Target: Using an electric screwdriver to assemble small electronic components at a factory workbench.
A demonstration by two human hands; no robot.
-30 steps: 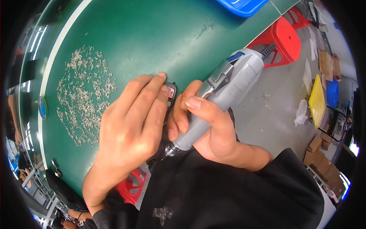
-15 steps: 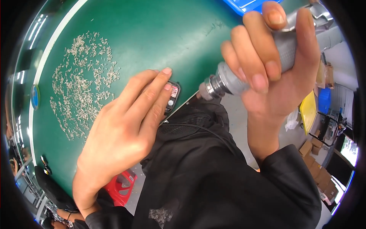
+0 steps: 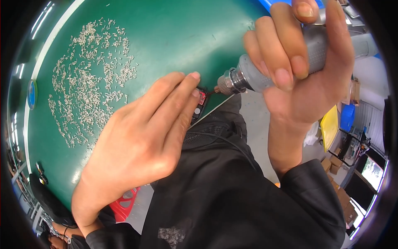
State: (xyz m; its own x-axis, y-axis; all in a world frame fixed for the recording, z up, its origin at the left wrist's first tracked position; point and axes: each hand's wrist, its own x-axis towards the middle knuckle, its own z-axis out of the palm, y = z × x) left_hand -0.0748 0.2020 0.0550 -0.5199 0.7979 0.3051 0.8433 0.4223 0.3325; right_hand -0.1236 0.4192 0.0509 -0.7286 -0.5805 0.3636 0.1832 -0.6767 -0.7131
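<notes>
My left hand (image 3: 137, 133) lies at the near edge of the green table (image 3: 182, 37), its fingers close together over a small black electronic device (image 3: 198, 112) and holding it down. Past the fingertips show a red part and a pale round spot on the device; the rest is covered, and the thumb is hidden. My right hand (image 3: 298, 83) is wrapped round a grey electric screwdriver (image 3: 259, 74), tilted with its metal nose toward the left. The thin bit reaches the device's right edge; whether it touches a screw is too small to tell.
Many tiny silver screws (image 3: 91, 79) are scattered across the table left of my left hand. A blue tray (image 3: 273, 5) sits at the far edge, a round blue-topped thing (image 3: 32, 94) at the left rim. Below the table is a red stool (image 3: 124, 205).
The screwdriver's nose has come from beside the table edge up to the device, with its bit now at the device's edge. My left hand stays on the device; the whole view has shifted slightly.
</notes>
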